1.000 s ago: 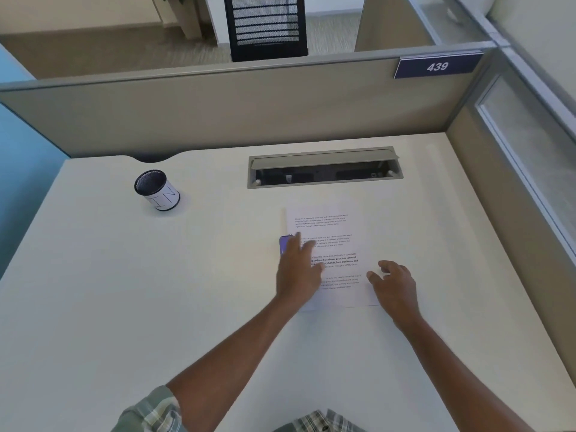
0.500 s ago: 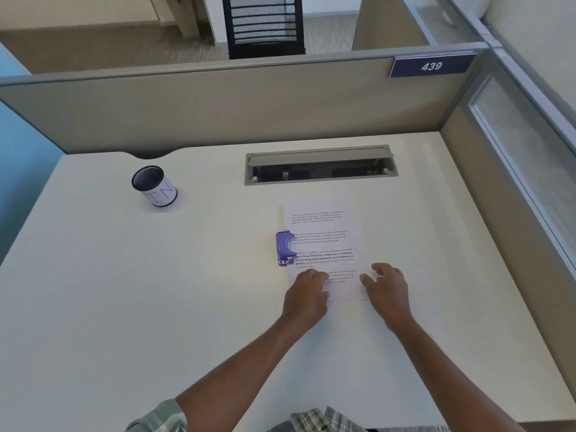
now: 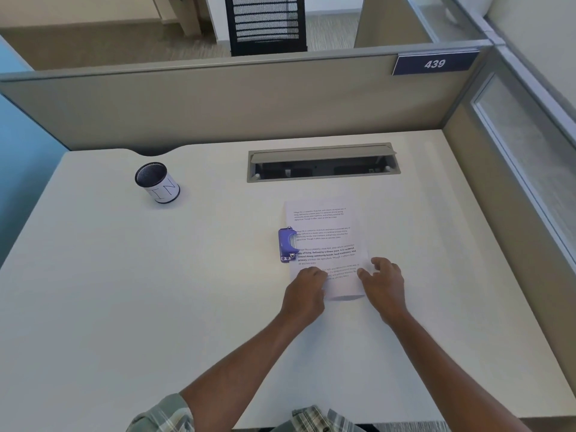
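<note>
On the pale worktop (image 3: 156,307), right of middle, a printed sheet (image 3: 324,238) sits in a hole punch (image 3: 287,244); the left hand (image 3: 307,291) pinches its near edge, the right hand (image 3: 385,285) rests open, and tugging could tear it.

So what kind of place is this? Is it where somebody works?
Most likely an office cubicle. Grey partition walls fence in the white desk, a number plate reading 439 hangs on one, and a printed sheet and purple hole punch lie on the desk.
</note>
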Demonstrator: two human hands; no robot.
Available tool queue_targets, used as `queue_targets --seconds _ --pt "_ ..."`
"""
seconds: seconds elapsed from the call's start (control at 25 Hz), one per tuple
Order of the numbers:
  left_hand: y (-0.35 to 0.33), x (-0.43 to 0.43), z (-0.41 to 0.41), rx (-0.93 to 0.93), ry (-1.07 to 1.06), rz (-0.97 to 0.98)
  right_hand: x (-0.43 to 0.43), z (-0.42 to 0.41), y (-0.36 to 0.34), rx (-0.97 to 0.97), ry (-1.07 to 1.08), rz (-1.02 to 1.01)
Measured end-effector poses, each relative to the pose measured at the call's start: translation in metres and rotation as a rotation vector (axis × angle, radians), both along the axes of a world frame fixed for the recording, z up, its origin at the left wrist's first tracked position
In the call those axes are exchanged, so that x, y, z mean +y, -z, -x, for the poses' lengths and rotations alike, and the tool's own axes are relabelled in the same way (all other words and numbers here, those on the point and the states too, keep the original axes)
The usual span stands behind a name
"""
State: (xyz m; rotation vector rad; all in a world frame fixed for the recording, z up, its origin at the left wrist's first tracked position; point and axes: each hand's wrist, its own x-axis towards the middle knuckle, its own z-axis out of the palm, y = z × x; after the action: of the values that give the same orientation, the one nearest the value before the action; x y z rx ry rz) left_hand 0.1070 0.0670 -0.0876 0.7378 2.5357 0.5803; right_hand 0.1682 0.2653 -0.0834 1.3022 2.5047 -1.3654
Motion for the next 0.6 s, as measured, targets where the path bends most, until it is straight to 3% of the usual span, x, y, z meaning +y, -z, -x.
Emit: queue_targets --seconds 0.32,0.6 --pt "0.002 0.0 -0.008 0.032 0.028 0.012 -0.006 0.024 -0.004 0.062 0.069 0.19" --pt "0.003 -0.001 -0.011 0.02 0.024 0.006 0.034 0.054 -0.006 0.04 0.061 0.211"
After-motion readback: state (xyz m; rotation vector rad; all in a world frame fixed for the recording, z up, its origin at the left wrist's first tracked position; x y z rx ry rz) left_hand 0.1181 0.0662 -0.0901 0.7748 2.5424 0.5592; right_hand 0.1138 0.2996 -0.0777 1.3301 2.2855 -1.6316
